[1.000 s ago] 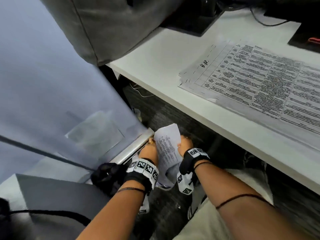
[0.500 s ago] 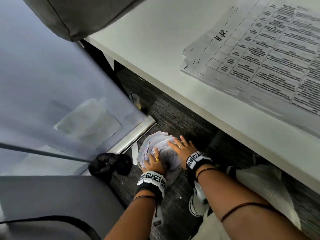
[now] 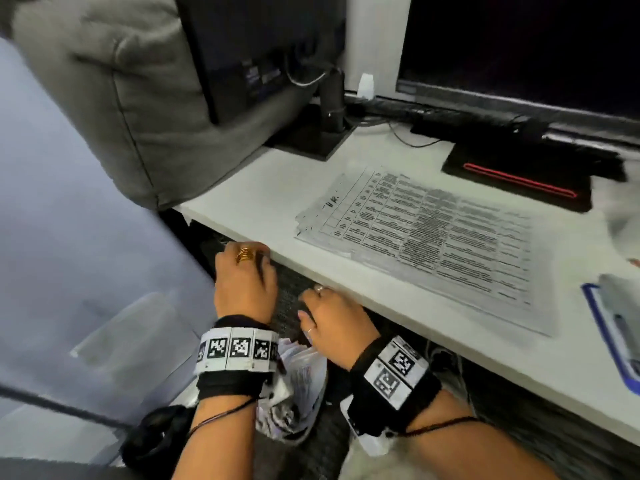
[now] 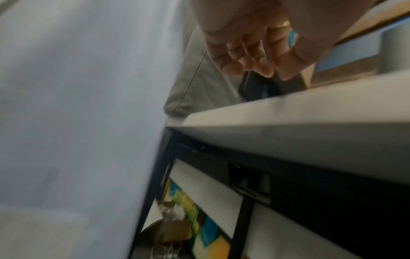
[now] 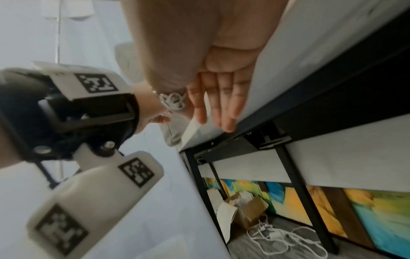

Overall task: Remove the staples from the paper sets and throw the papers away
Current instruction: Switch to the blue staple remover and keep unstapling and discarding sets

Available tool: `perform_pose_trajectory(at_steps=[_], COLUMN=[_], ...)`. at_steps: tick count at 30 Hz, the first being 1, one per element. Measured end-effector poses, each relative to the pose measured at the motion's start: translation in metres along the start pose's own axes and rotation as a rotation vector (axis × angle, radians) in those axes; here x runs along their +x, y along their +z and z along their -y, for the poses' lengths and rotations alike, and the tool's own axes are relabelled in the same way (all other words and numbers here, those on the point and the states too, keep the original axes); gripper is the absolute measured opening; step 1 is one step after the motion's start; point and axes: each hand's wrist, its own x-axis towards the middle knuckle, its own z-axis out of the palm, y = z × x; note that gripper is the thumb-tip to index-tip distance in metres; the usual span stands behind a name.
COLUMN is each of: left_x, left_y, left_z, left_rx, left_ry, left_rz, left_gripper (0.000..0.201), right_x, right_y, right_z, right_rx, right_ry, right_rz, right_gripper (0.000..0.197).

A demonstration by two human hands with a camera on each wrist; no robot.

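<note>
Overhead, head view: white worktop (image 3: 263, 199) carrying a flat stack of printed paper sets (image 3: 426, 237), table text up, well right of both hands. Behind the stack, two dark monitors (image 3: 519, 46), a black stand base with a red line (image 3: 519, 183), cables. Blue-edged clipboard (image 3: 609, 341) at the right rim, cut off by the frame. Grey cushion (image 3: 114, 109) on the far left corner of the worktop; pale partition (image 3: 69, 254) along the left. Left hand (image 3: 244, 282) below the worktop's front edge, knuckles up, gold ring showing, fingers curled loosely downward, nothing in the grip. Right hand (image 3: 334, 317) just beside it, fingertips at the worktop's edge, nothing held. Crumpled papers in a white bag (image 3: 298, 386) on the floor, under and between the two wrists, partly hidden by the wrist bands; apart from both grips.

Left wrist view: left hand (image 4: 250, 50) from below, fingers loosely bent and close together, empty. Worktop edge (image 4: 288, 122) across the frame, black frame beneath. Blurred.

Right wrist view: right hand (image 5: 219, 98) with fingers straight and together, tips near the worktop's underside edge (image 5: 288, 87), grip empty. Left wrist's tagged band (image 5: 93, 84) at left. Cardboard box (image 5: 244, 208) and white cable (image 5: 284, 240) on the floor under the worktop.
</note>
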Motion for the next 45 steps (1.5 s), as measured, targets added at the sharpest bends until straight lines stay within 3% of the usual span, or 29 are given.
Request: perform_pose_trajectory(at_steps=[2,4,6,8,10,12,18,21,26,32,38,42,45], left_x=[0.011,0.019,0.024,0.029,0.031,0.034,0.054,0.063,0.059,0.060,0.053,0.049,0.048], left_y=[-0.017,-0.023,-0.019,-0.012,-0.007,-0.005,-0.005,-0.010,-0.011,-0.013,-0.033,-0.055,-0.078], left_z=[-0.024,-0.042,-0.058,-0.072,-0.082,-0.091,-0.103,-0.105,-0.111,-0.109,-0.124,-0.130,-0.132], left_rx=[-0.066,-0.103,-0.096,-0.016,0.163,0.243,0.102,0.173,0.317,-0.081,-0.262,-0.370,-0.478], left_ry=[0.016,0.028,0.045,-0.022,-0.090,-0.127,-0.285,-0.253,-0.163,-0.221,-0.160,-0.107,-0.073], left_rz=[-0.040,0.007,0.138,0.303,0.442,0.467,0.436,0.422,0.382,0.203,0.078,-0.076,-0.192], left_gripper=[0.020,0.017,0.024,0.037,0.047,0.051,0.044,0.030,0.026,0.015,0.013,0.021,0.019], right_x=[-0.018,-0.033,-0.046,-0.057,-0.070,-0.081,-0.086,-0.084,-0.082,-0.082,-0.084,-0.087,-0.087], right_y=[-0.025,-0.045,-0.062,-0.076,-0.083,-0.084,-0.080,-0.080,-0.078,-0.078,-0.078,-0.094,-0.123], right_z=[0.003,0.001,-0.012,-0.033,-0.051,-0.062,-0.064,-0.062,-0.063,-0.063,-0.062,-0.065,-0.065], right_rx=[0.050,0.129,0.138,0.072,-0.035,-0.122,-0.186,-0.168,-0.183,-0.195,-0.219,0.005,0.217], right_ry=[-0.049,-0.009,0.089,0.221,0.387,0.502,0.524,0.534,0.552,0.560,0.506,0.445,0.413], right_rz=[-0.046,-0.133,-0.270,-0.390,-0.377,-0.278,-0.239,-0.253,-0.285,-0.241,-0.217,-0.329,-0.545], right_gripper=[0.031,0.035,0.037,0.032,0.035,0.043,0.045,0.046,0.044,0.047,0.051,0.043,0.050])
